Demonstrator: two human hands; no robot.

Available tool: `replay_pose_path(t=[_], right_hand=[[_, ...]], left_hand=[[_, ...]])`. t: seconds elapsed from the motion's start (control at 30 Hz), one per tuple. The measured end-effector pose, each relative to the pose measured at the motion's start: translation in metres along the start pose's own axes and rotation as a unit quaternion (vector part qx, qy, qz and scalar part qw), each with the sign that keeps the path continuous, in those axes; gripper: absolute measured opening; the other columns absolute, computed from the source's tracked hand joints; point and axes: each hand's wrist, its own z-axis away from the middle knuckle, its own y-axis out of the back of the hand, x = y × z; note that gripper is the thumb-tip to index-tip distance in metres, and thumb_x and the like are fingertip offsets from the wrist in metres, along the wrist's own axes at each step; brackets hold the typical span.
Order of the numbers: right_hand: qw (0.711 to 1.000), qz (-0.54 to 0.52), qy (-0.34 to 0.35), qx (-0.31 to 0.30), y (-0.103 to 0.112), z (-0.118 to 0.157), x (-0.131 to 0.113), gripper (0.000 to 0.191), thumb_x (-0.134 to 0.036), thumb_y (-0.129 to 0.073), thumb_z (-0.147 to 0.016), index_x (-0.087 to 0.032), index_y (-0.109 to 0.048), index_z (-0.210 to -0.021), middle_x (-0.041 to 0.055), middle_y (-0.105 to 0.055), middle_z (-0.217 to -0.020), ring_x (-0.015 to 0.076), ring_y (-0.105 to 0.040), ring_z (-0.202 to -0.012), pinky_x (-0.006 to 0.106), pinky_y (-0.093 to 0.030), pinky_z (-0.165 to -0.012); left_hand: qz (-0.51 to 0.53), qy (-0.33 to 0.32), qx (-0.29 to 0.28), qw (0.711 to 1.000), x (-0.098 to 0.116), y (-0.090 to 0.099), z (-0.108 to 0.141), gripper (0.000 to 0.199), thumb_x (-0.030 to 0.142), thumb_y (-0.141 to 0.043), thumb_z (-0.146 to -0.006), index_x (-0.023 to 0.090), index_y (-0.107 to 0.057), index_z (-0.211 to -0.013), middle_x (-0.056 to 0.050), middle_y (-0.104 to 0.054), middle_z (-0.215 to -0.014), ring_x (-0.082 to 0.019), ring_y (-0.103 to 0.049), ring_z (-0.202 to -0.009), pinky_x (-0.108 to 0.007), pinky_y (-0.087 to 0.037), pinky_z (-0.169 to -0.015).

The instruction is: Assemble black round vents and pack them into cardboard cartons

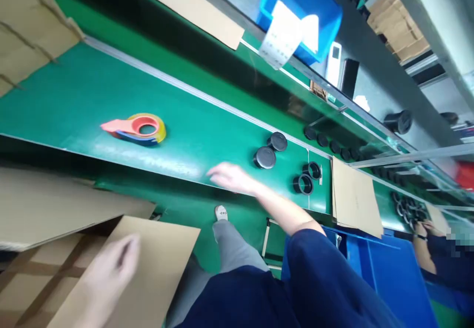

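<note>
My left hand [113,271], blurred by motion, hangs over the flap of an open cardboard box [155,254] at lower left. A gap shows between its thumb and loosely bent fingers, with nothing visible in it. My right hand [231,177] is over the front edge of the green workbench [200,145], its fingers loosely stretched toward the left and smeared; it appears to hold nothing. Two black round lidded containers [265,157] stand beyond it to the right. Farther right are two black open rings [303,184]. A red-and-yellow tape dispenser [142,128] lies on the bench at left.
Flat cardboard sheets [355,194] lie at the bench's right. A blue bin [301,12] with a label roll sits on the upper shelf. Blue crates [396,273] stand at lower right, near a co-worker's hand [421,230]. More black parts [409,209] lie there.
</note>
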Motion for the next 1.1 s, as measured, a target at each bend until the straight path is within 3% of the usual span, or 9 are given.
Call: replay_pose_path(t=[0.13, 0.2, 0.3, 0.4, 0.53, 0.67, 0.77, 0.93, 1.1], right_hand=[[0.917, 0.148, -0.348, 0.127, 0.098, 0.036, 0.178, 0.083, -0.009, -0.066, -0.086, -0.022, -0.033, -0.162, 0.0204, -0.016, -0.172, 0.0388, -0.017, -0.158, 0.060, -0.021, -0.124], [0.907, 0.141, -0.390, 0.069, 0.120, 0.038, 0.236, 0.106, -0.012, -0.076, -0.077, -0.033, -0.021, -0.165, 0.0170, 0.005, -0.174, 0.0445, -0.003, -0.159, 0.068, -0.018, -0.121], [0.931, 0.094, -0.352, 0.032, 0.119, 0.037, 0.280, 0.110, -0.028, -0.082, -0.075, -0.041, -0.019, -0.164, 0.0150, 0.000, -0.174, 0.0442, -0.008, -0.158, 0.063, -0.028, -0.117], [0.943, 0.087, -0.306, 0.096, 0.095, 0.053, 0.312, 0.099, -0.043, -0.078, -0.075, -0.035, -0.030, -0.162, 0.0207, -0.022, -0.166, 0.0458, -0.025, -0.153, 0.061, -0.034, -0.114], [0.938, 0.075, -0.301, 0.156, 0.062, 0.074, 0.377, 0.099, -0.054, -0.072, -0.067, -0.034, -0.037, -0.157, 0.0218, -0.021, -0.165, 0.0546, -0.032, -0.147, 0.069, -0.039, -0.105], [0.927, 0.039, -0.341, 0.152, 0.054, 0.074, 0.389, 0.096, -0.064, -0.069, -0.064, -0.036, -0.044, -0.153, 0.0232, -0.029, -0.161, 0.0606, -0.034, -0.143, 0.076, -0.043, -0.095], [0.961, 0.020, -0.251, 0.114, 0.059, 0.076, 0.326, 0.100, -0.066, -0.071, -0.065, -0.031, -0.043, -0.154, 0.0228, -0.045, -0.151, 0.0544, -0.038, -0.145, 0.074, -0.036, -0.110], [0.976, -0.139, 0.023, -0.166, 0.041, 0.067, 0.119, 0.101, -0.050, -0.073, -0.076, -0.035, -0.023, -0.162, 0.0125, -0.036, -0.165, 0.0367, -0.040, -0.150, 0.055, -0.043, -0.117], [0.927, -0.094, 0.239, -0.272, -0.044, -0.003, -0.117, 0.106, -0.037, -0.078, -0.072, -0.032, -0.024, -0.163, 0.0120, -0.025, -0.168, 0.0373, -0.026, -0.156, 0.058, -0.035, -0.122]], left_hand=[[-0.006, -0.180, -0.141, 0.973, 0.158, -0.141, -0.100, 0.042, 0.039, -0.056, -0.093, 0.024, -0.069, -0.130, -0.014, -0.070, -0.131, -0.034, -0.065, -0.124, -0.050, -0.054, -0.106], [-0.071, -0.217, -0.213, 0.950, 0.222, -0.210, -0.147, 0.070, 0.040, -0.071, -0.085, 0.018, -0.053, -0.149, -0.022, -0.043, -0.159, -0.042, -0.038, -0.149, -0.059, -0.040, -0.117], [-0.170, -0.176, -0.285, 0.927, 0.293, -0.287, -0.192, 0.118, 0.053, -0.087, -0.070, 0.024, -0.024, -0.165, -0.026, -0.003, -0.171, -0.050, -0.002, -0.157, -0.076, -0.022, -0.116], [-0.225, -0.128, -0.364, 0.894, 0.328, -0.339, -0.207, 0.131, 0.057, -0.088, -0.065, 0.024, -0.012, -0.167, -0.029, 0.004, -0.170, -0.052, 0.004, -0.156, -0.084, -0.018, -0.110], [-0.199, -0.139, -0.359, 0.901, 0.317, -0.365, -0.200, 0.120, 0.058, -0.082, -0.070, 0.029, -0.015, -0.166, -0.028, -0.011, -0.169, -0.052, -0.010, -0.154, -0.078, -0.030, -0.106], [-0.074, -0.142, -0.276, 0.948, 0.277, -0.292, -0.166, 0.121, 0.068, -0.079, -0.065, 0.032, -0.020, -0.165, -0.024, -0.024, -0.162, -0.051, -0.027, -0.147, -0.068, -0.041, -0.104], [0.012, -0.153, -0.191, 0.969, 0.237, -0.189, -0.118, 0.120, 0.066, -0.081, -0.064, 0.031, -0.024, -0.164, -0.019, -0.028, -0.159, -0.045, -0.036, -0.142, -0.060, -0.039, -0.112], [0.023, -0.060, 0.047, 0.997, 0.136, -0.028, -0.002, 0.112, 0.054, -0.081, -0.069, 0.028, -0.027, -0.163, -0.018, -0.024, -0.163, -0.041, -0.031, -0.148, -0.057, -0.029, -0.123], [-0.093, 0.334, 0.248, 0.905, -0.012, 0.085, 0.085, 0.112, 0.049, -0.081, -0.072, 0.027, -0.021, -0.164, -0.018, -0.024, -0.162, -0.042, -0.025, -0.151, -0.061, -0.028, -0.123]])
